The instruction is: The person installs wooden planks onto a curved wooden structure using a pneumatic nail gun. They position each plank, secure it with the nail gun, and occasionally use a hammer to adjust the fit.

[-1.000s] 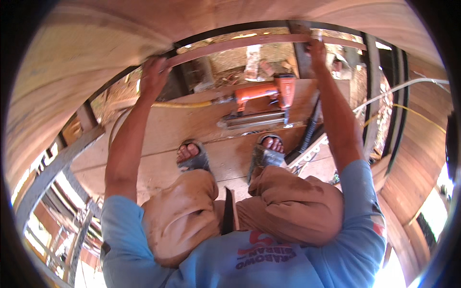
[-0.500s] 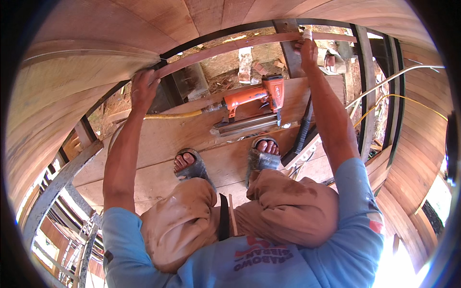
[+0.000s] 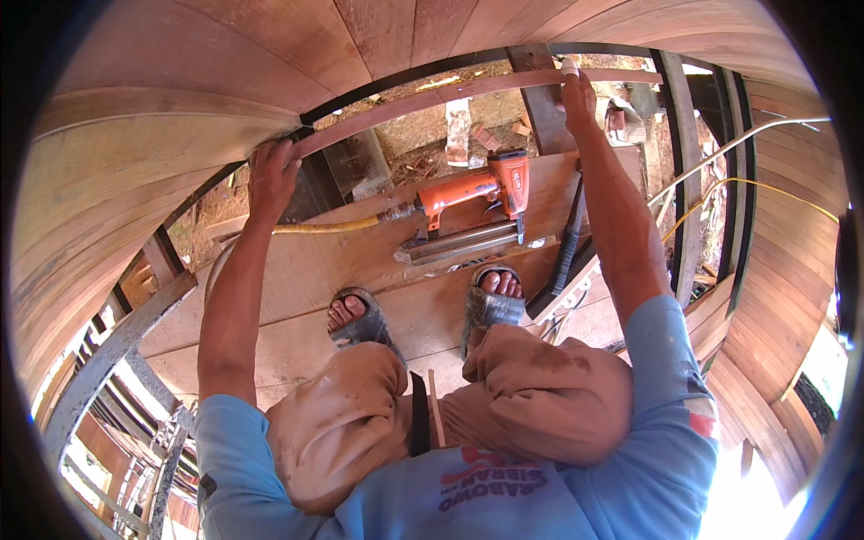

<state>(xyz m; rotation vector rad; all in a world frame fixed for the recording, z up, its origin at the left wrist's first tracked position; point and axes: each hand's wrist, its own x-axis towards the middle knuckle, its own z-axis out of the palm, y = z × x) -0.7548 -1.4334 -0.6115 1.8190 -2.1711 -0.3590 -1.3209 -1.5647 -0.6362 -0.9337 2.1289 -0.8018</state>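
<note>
I press the thin wooden strip (image 3: 468, 88) against the frame at twelve o'clock, left hand (image 3: 273, 171) and right hand (image 3: 576, 92) both clasping it; fastening looks next, needing the orange nail gun (image 3: 472, 193) by my feet.

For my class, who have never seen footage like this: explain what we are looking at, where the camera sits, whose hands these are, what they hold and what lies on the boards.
The picture comes from a wide fisheye camera worn on a person's head, looking down, so straight edges bend near the rim. The two bare arms rising from the lower edge belong to that person, who squats in sandals on a platform of wooden planks. The left hand and the right hand each grip one end of a long thin reddish wooden strip, holding it against the edge of the curved wooden plank wall. On the platform, in front of the feet, lies an orange and grey nail gun with a yellow hose joined to it. Dark metal frame bars stand behind.
</note>
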